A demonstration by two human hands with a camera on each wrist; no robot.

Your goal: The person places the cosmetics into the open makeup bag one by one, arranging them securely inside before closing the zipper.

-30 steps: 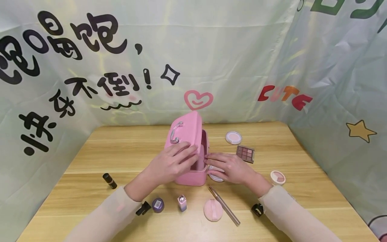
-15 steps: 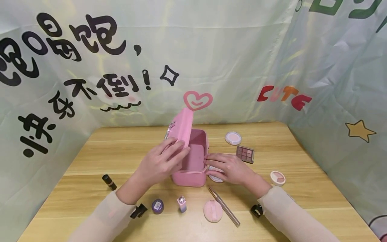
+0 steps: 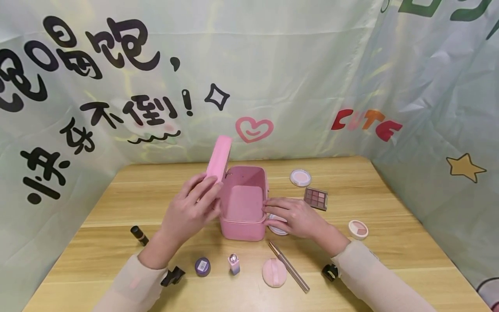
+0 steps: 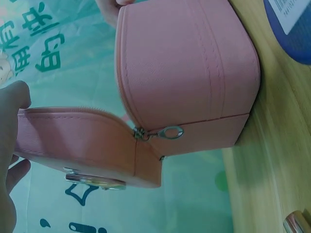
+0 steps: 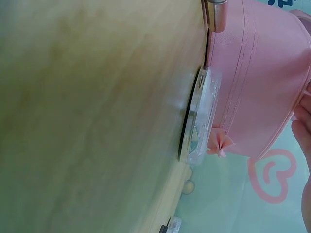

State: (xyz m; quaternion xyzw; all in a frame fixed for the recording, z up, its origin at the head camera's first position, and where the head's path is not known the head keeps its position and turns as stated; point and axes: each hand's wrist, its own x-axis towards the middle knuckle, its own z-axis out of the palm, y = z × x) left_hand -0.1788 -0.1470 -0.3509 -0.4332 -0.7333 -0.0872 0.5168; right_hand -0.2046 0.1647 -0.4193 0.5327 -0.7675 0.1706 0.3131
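- Box (image 3: 244, 232) is sitting at 12 o'clock; left hand (image 3: 188, 212) is gripping its lid (image 3: 219, 158), right hand (image 3: 300, 217) is pinching its 3 o'clock rim (image 3: 267, 187).
- Risk: lid pull could be tipping box toward 9 if right grip is slipping.
- Cloth (image 3: 304, 82) is showing "CUTE" at 2; label (image 3: 203, 264) on jar (image 3: 202, 274) at 7 is reading too small.

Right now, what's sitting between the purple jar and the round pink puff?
In the head view, a small pink-and-purple tube is between the purple jar and the pink puff.
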